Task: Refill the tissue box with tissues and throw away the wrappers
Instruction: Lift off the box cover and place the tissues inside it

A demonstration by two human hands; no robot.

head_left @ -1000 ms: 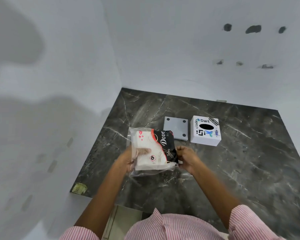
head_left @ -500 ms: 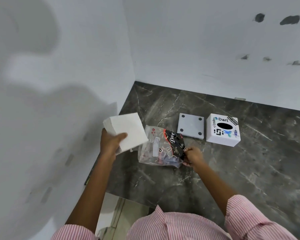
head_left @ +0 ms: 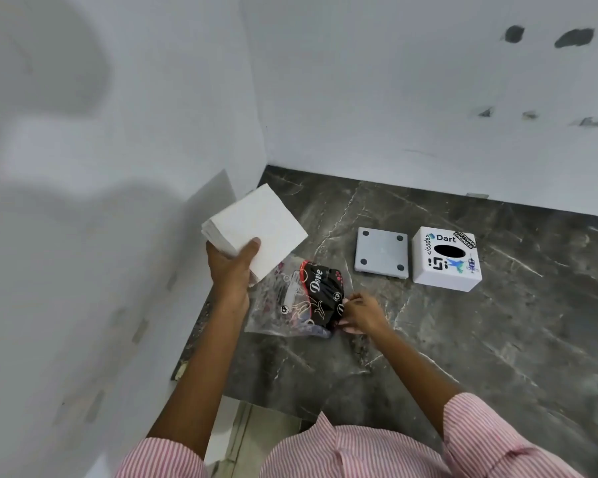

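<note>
My left hand (head_left: 229, 270) holds a white stack of tissues (head_left: 256, 231) lifted above the counter's left edge. The clear plastic wrapper (head_left: 299, 303) with a black printed panel lies crumpled on the dark marble counter (head_left: 463, 339), and my right hand (head_left: 359, 313) pinches its right end. The white tissue box (head_left: 446, 258), covered in stickers with a dark oval slot on top, stands to the right. Its grey base plate (head_left: 382, 251) lies flat beside it, on the left.
White walls close off the counter on the left and at the back. The counter's front edge runs just ahead of my striped shirt, with pale floor below at the lower left.
The tissue stack came out of the wrapper in my left hand and rose to the left. The emptied wrapper has collapsed on the counter, my right hand still on its end.
</note>
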